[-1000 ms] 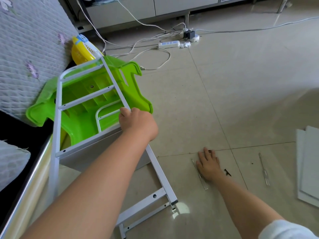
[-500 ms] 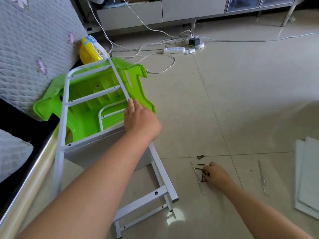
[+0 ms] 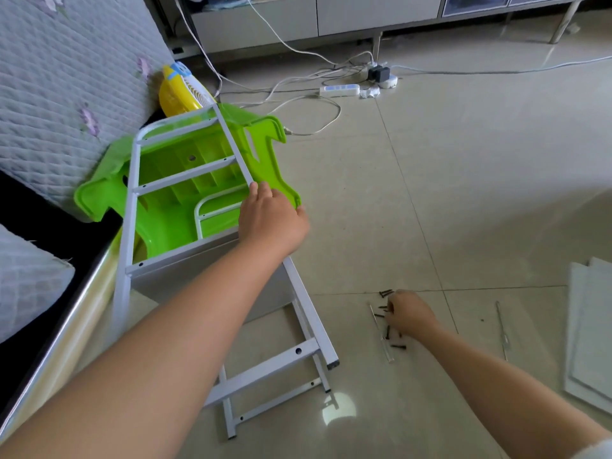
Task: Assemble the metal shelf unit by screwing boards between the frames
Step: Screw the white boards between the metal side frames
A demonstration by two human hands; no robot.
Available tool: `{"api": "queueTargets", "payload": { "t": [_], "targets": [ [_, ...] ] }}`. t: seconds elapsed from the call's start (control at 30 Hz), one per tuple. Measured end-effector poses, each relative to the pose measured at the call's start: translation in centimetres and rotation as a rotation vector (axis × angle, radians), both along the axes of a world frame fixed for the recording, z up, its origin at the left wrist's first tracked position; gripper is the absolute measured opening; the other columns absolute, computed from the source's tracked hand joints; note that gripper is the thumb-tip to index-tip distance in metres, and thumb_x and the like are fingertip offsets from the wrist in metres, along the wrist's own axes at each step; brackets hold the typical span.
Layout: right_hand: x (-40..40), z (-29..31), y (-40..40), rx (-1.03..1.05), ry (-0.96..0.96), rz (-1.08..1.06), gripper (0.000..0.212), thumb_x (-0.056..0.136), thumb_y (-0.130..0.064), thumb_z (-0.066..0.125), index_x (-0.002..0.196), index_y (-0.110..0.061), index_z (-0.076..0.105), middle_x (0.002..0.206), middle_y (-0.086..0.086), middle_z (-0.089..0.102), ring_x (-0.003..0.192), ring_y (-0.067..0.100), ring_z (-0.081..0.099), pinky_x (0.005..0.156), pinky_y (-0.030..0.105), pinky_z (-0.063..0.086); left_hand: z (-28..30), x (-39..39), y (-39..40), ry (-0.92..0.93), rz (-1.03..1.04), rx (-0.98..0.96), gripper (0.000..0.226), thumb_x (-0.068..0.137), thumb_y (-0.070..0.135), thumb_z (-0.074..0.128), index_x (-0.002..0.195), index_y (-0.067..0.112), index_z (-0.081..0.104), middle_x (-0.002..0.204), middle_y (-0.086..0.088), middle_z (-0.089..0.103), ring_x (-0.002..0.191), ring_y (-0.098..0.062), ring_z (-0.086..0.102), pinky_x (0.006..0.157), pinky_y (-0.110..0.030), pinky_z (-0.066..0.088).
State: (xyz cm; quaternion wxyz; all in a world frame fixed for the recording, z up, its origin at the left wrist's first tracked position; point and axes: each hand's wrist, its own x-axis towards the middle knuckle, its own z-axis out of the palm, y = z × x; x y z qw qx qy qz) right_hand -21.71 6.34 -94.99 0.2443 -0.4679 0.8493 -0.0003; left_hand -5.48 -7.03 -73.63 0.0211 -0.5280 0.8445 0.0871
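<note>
Right hand (image 3: 409, 313) at 5 o'clock, fingers curled, picking among about eight dark screws (image 3: 385, 294) on the floor; whether it is pinching one cannot be told. Left hand (image 3: 271, 220), centre, gripping one white frame (image 3: 228, 130) rail. Two frames visible, one board (image 3: 185, 270) between them, leaning on one green stool (image 3: 172, 183) at 10 o'clock.

I saw a beige tiled floor (image 3: 463, 200). Directly on it lay scattered black screws (image 3: 392, 336), a thin metal tool (image 3: 500, 329), white boards (image 3: 592, 329) at the right edge, a white power strip (image 3: 339, 90) with tangled cables (image 3: 298, 77), and the white metal frame's feet (image 3: 326, 359).
</note>
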Motion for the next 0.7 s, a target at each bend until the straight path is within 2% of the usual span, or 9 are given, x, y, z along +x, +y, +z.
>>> {"api": "queueTargets", "payload": {
  "t": [0.03,0.1,0.2,0.3,0.37,0.47,0.53,0.63,0.7],
  "targets": [
    [0.1,0.7,-0.6,-0.015,-0.043,-0.008,0.016,0.086,-0.014,0.047,0.070,-0.015,0.044,0.091,0.010,0.053,0.085,0.022,0.049,0.059,0.025,0.034,0.2,0.2,0.0,0.040,-0.017,0.008,0.059,0.099,0.034,0.031,0.143,-0.004,0.020,0.155,-0.016,0.011,0.144,-0.026,0.004,0.115,-0.033,0.006],
    [0.5,2.6,-2.1,-0.126,-0.168,-0.058,0.009,0.087,-0.012,0.048,0.079,-0.011,0.045,0.084,0.009,0.052,0.077,0.020,0.046,0.060,0.025,0.032,0.5,0.9,0.0,0.121,-0.047,0.026,0.056,0.100,0.032,0.030,0.141,-0.005,0.025,0.153,-0.018,0.017,0.143,-0.026,0.011,0.114,-0.032,0.011],
    [1.9,7.1,-4.9,-0.386,-0.326,-0.097,0.006,0.089,-0.005,0.044,0.088,-0.005,0.050,0.083,0.012,0.057,0.072,0.022,0.048,0.056,0.026,0.033,0.8,3.2,0.0,0.175,-0.033,0.013,0.050,0.100,0.031,0.031,0.136,-0.003,0.033,0.144,-0.020,0.034,0.134,-0.029,0.029,0.105,-0.034,0.025],
    [4.2,13.0,-7.6,-0.645,-0.468,-0.129,0.010,0.091,-0.002,0.039,0.090,-0.008,0.047,0.081,0.008,0.058,0.067,0.022,0.051,0.055,0.028,0.040,1.0,6.6,-0.5,0.197,-0.032,0.005,0.043,0.099,0.023,0.037,0.136,0.003,0.039,0.144,-0.014,0.037,0.132,-0.026,0.035,0.103,-0.032,0.029],
    [6.0,16.8,-9.0,-0.784,-0.514,-0.134,0.010,0.090,-0.002,0.042,0.089,-0.011,0.047,0.078,0.004,0.056,0.069,0.021,0.052,0.067,0.039,0.051,1.2,8.9,-0.8,0.278,-0.015,-0.008,0.038,0.094,0.013,0.044,0.131,0.007,0.050,0.144,-0.007,0.040,0.131,-0.021,0.039,0.103,-0.026,0.029],
    [9.1,21.0,-10.0,-0.847,-0.520,0.014,0.011,0.089,-0.001,0.049,0.088,-0.012,0.052,0.085,0.004,0.052,0.083,0.021,0.052,0.085,0.043,0.048,1.3,11.6,-0.9,0.209,-0.016,-0.019,0.048,0.082,0.035,0.048,0.124,0.014,0.059,0.144,-0.002,0.041,0.131,-0.020,0.040,0.107,-0.031,0.031],
    [10.7,22.1,-10.2,-0.770,-0.365,0.185,0.011,0.088,-0.003,0.050,0.094,-0.007,0.058,0.100,0.008,0.051,0.091,0.025,0.055,0.087,0.036,0.044,1.2,13.0,-0.8,0.084,-0.007,-0.027,0.048,0.079,0.040,0.048,0.121,0.020,0.061,0.145,0.001,0.040,0.134,-0.019,0.035,0.109,-0.039,0.028],
    [11.9,22.6,-10.6,-0.511,0.040,0.414,0.018,0.088,-0.007,0.046,0.102,-0.008,0.057,0.113,0.008,0.051,0.098,0.032,0.056,0.078,0.034,0.044,1.3,14.7,-0.9,0.083,0.021,-0.088,0.052,0.074,0.039,0.039,0.116,0.021,0.065,0.142,0.001,0.044,0.134,-0.018,0.034,0.108,-0.040,0.029],
    [12.2,23.1,-10.9,-0.432,0.124,0.491,0.017,0.086,-0.006,0.044,0.098,-0.011,0.055,0.111,0.006,0.051,0.099,0.031,0.055,0.073,0.033,0.042,1.5,15.5,-1.1,-0.016,0.026,-0.103,0.039,0.086,0.039,0.044,0.117,0.025,0.064,0.145,0.006,0.039,0.137,-0.016,0.025,0.110,-0.041,0.025]
  ]
}}
